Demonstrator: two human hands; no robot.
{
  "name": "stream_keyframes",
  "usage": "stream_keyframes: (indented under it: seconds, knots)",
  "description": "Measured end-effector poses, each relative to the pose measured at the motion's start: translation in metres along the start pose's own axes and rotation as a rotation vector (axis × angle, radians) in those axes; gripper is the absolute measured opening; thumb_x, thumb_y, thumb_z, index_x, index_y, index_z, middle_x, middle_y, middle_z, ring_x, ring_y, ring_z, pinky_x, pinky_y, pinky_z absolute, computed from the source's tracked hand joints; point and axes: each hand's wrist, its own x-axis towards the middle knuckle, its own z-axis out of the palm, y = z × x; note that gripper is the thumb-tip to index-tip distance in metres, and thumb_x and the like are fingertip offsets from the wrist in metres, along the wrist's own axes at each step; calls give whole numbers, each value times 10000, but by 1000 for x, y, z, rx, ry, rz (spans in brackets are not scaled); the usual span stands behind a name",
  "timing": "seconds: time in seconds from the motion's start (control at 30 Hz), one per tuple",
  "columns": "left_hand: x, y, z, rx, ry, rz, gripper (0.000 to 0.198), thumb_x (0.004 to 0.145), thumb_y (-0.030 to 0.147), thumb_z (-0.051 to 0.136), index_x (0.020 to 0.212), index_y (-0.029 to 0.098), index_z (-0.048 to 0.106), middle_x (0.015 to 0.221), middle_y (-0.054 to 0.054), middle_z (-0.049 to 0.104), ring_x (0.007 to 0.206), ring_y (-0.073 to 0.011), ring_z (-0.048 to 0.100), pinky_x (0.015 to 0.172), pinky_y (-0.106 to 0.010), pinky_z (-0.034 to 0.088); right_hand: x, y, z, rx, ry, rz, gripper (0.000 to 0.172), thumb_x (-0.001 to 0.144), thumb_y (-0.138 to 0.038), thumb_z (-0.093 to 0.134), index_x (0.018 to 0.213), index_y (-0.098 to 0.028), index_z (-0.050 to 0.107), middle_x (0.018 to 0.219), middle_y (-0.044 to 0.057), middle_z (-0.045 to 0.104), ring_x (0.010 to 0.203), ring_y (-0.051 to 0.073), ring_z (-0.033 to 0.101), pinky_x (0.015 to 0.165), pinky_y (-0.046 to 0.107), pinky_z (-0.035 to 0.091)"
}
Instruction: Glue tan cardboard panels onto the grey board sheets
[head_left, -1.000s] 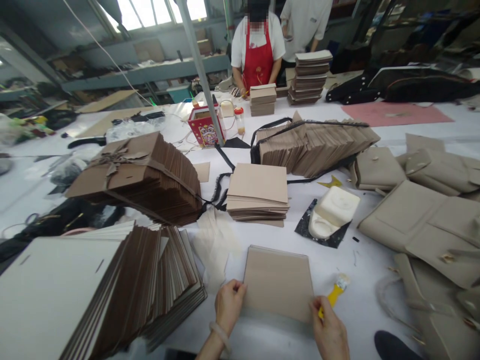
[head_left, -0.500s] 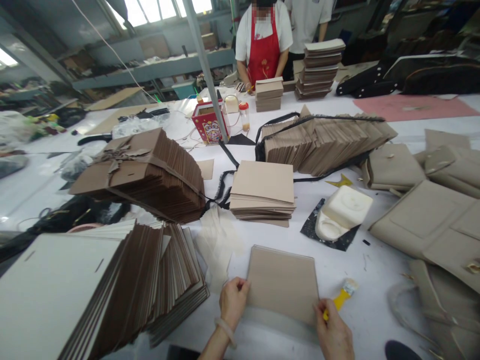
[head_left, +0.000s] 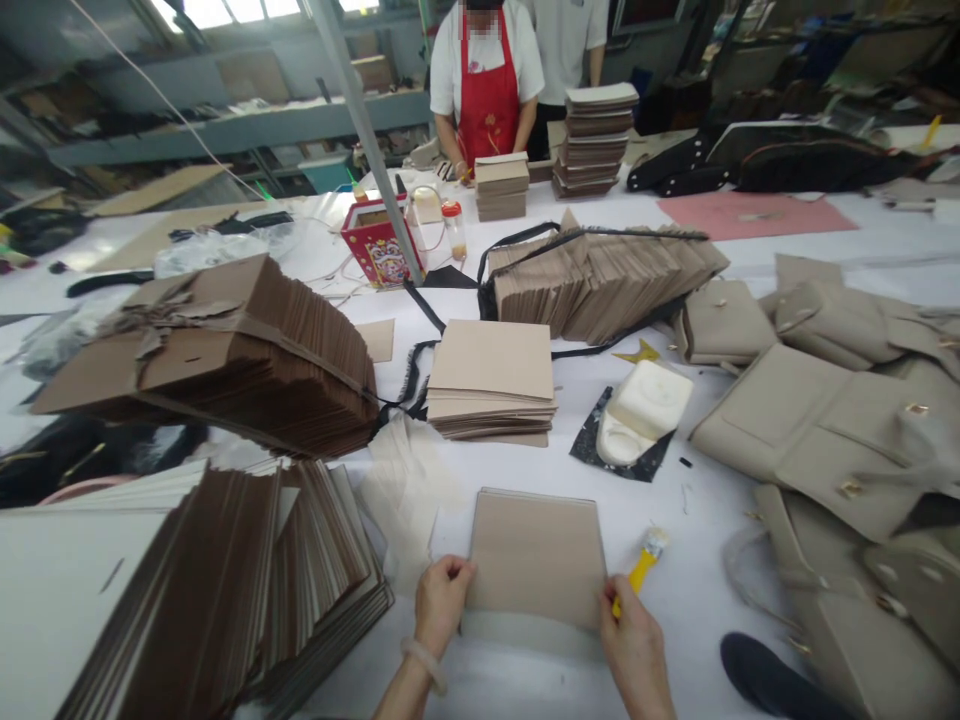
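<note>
A flat taupe panel [head_left: 538, 555] lies on the white-covered table in front of me, a paler strip showing along its near side. My left hand [head_left: 444, 598] pinches its left edge between thumb and fingers. At the right edge, my right hand [head_left: 636, 645] has its fingers closed on the panel's side and also holds a brush [head_left: 642, 574] with a yellow handle, its whitish bristles pointing away from me. Beyond the panel is a stack of beige sheets [head_left: 491, 362]. A cut-open white plastic container [head_left: 646, 408] rests on a dark scrap to the right.
Brown and white boards [head_left: 247, 580] lean in a pile at left, behind them a tied brown bundle [head_left: 300, 350]. Taupe handbags [head_left: 817, 420] crowd the right side. A strapped row of beige pieces [head_left: 600, 285] lies farther back. Across the table stands a person in a red apron [head_left: 489, 110].
My view has turned to the right, so everything sits farther left in the picture. Both hands keep their hold at the panel's edges, and the brush stays in my right hand.
</note>
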Motion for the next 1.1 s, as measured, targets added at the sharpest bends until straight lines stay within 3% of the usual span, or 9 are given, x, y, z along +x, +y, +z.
stream_keyframes:
  seconds: [0.23, 0.7, 1.1]
  knots:
    - [5, -5, -1, -47, -55, 8, 433, 756, 564, 515, 760, 177, 708, 785, -74, 747, 804, -272, 673, 748, -334, 458, 0, -9, -2, 17, 65, -20, 213, 914, -362, 365, 782, -247, 486, 659, 22, 613, 586, 201, 597, 571, 281, 406]
    - [12, -15, 1, -64, -76, 7, 528, 705, 673, 531, 752, 180, 712, 784, -74, 750, 809, -277, 689, 765, -338, 492, 3, -11, -1, -21, 29, -10, 167, 911, -288, 345, 788, -246, 448, 700, 17, 620, 656, 204, 615, 614, 275, 389]
    - [7, -3, -1, 17, -49, 37, 389, 792, 494, 500, 737, 166, 702, 731, -65, 733, 744, -239, 670, 680, -301, 457, 2, -11, -2, -63, -6, -23, 197, 920, -323, 308, 789, -249, 435, 685, 30, 613, 626, 217, 604, 590, 294, 380]
